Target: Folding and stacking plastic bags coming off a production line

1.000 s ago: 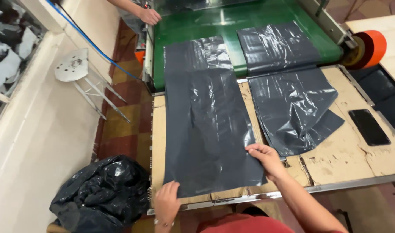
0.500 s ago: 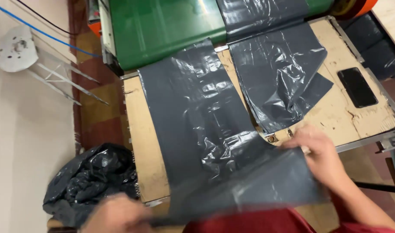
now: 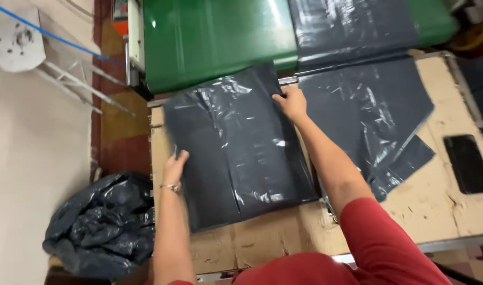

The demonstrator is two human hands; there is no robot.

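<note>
I see a dark grey plastic bag stack (image 3: 236,153) lying flat on the worn cardboard-topped table (image 3: 283,240), its long axis running near to far, tilted a little so the far end leans right. My left hand (image 3: 174,168) sits at the stack's left edge, about halfway along it, fingers curled over the rim and closed on the plastic. My right hand (image 3: 290,101) is at the far right corner, fingers folded down onto the edge and pinching it against the table just short of the green conveyor belt (image 3: 215,39). So the stack lies between my two hands, to the right of the left one and to the near left of the right one; the left hand is nearer to me, the right arm stretched well out across the sheet's right side

A second pile of grey bags (image 3: 368,113) lies just to the right, coming off the belt, its near corner splayed. A black phone (image 3: 467,163) rests flat near the table's right edge, well apart from both hands. On the floor to the left is a crumpled black bag heap (image 3: 99,224), and a white stool (image 3: 17,45) stands far left
</note>
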